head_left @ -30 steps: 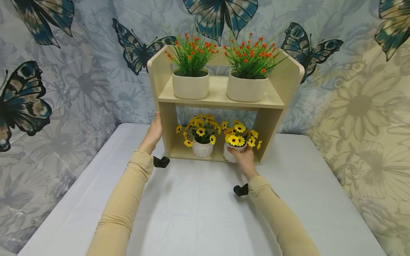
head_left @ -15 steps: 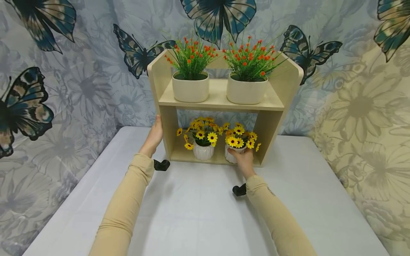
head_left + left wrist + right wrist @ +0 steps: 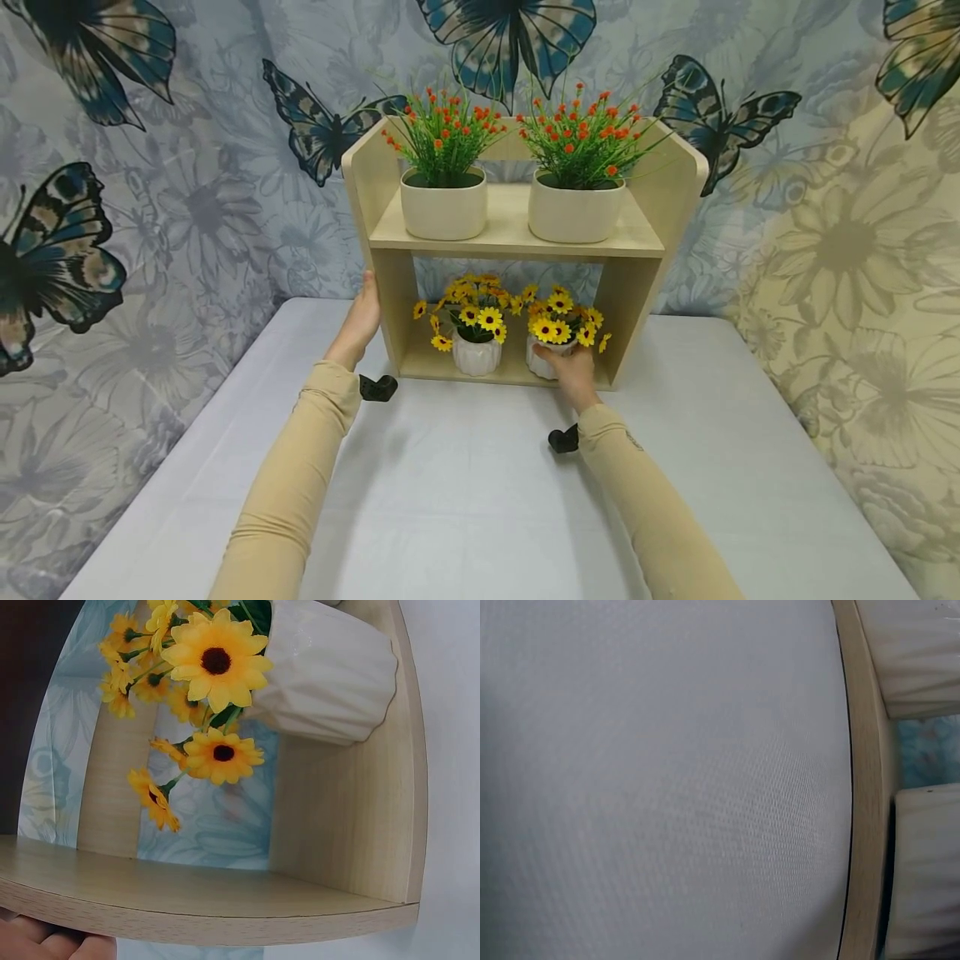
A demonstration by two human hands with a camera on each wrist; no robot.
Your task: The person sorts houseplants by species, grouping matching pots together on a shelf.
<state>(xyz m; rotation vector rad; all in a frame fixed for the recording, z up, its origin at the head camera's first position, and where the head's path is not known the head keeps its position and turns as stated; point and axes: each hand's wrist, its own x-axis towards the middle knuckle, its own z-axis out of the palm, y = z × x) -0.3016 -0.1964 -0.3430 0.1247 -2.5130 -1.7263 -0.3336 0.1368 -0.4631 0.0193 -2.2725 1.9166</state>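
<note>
My right hand (image 3: 576, 377) grips a small white ribbed pot (image 3: 538, 360) of yellow flowers (image 3: 558, 321) at the right of the lower shelf. In the right wrist view, a dark gap lies between that pot (image 3: 930, 870) and the shelf's front edge (image 3: 868, 787). On the left, my left hand (image 3: 358, 321) rests against the outside of the wooden shelf unit (image 3: 517, 248); some of its fingers (image 3: 56, 943) show beside the panel in the left wrist view. A matching flower pot (image 3: 477, 357) stands left of the gripped one, upright and apart from my hands.
Two cream oval planters (image 3: 445, 210) with red-flowered grass stand on the upper shelf. A white cloth (image 3: 465, 483) covers the table in front of the unit. Butterfly-patterned fabric (image 3: 202, 192) hangs close behind and at both sides.
The pot in my right hand has shifted slightly back from the lower shelf's front edge. My left hand stays against the unit's side, and the head view has tilted a little.
</note>
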